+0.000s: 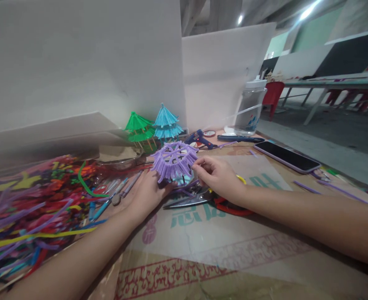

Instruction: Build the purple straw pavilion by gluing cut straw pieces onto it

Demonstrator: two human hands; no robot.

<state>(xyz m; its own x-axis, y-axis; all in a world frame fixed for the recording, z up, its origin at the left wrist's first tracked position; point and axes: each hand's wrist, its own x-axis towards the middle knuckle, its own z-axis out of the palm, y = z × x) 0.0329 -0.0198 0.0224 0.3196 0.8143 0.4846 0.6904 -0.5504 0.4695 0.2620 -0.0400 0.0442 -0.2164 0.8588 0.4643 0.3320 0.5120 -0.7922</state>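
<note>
A small pavilion model with a purple pipe-cleaner roof (175,158) stands in front of me, its dark frame showing through the open top. My left hand (149,189) is at its lower left side, with the fingertips partly hidden behind the roof edge. At the roof's right edge is my right hand (215,175), thumb and fingers pinched together; whatever they may hold is too small to make out. Beneath the right hand lie scissors (190,201), blades pointing left, and a red handle (234,208) shows below the wrist.
Green (140,127) and blue (167,121) pavilion models stand behind, beside a glue gun (201,138). Colourful pipe cleaners (30,208) pile up on the left. A phone (286,157), a dark box cutter (240,138) and a clear bottle (251,108) are at the right.
</note>
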